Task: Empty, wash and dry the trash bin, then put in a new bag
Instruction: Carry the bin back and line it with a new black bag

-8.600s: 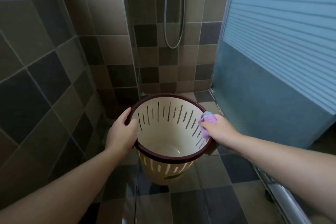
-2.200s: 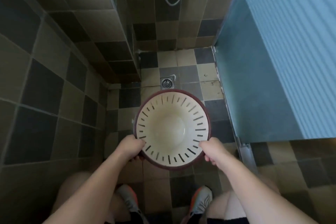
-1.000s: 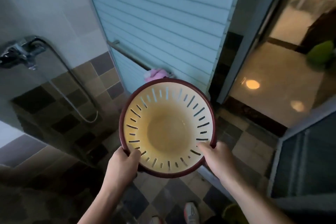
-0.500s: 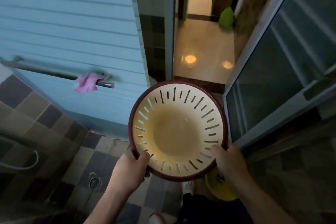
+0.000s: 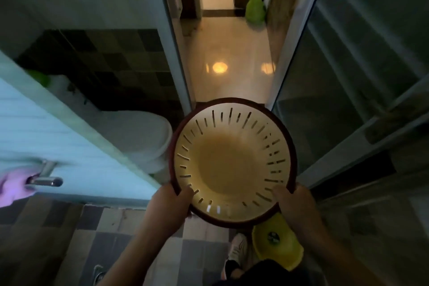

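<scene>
The cream trash bin (image 5: 222,167) has slotted walls and a dark red rim, and nothing lies inside it. I hold it in the air in front of me with its mouth facing up at the camera. My left hand (image 5: 170,204) grips the near-left rim, thumb inside. On the near-right rim my right hand (image 5: 296,206) grips the same way. The pink cloth (image 5: 11,184) hangs on a metal rail (image 5: 45,180) at the far left.
An open doorway (image 5: 228,58) ahead leads to a shiny hallway floor with a green bag (image 5: 255,10). A white toilet (image 5: 141,137) stands left of the bin. A glass sliding door (image 5: 348,90) is on the right. A yellow basin (image 5: 277,245) lies by my feet.
I have turned from the shower corner toward the doorway, carrying the bin in both hands. The pink cloth left my right hand and now hangs on the rail.
</scene>
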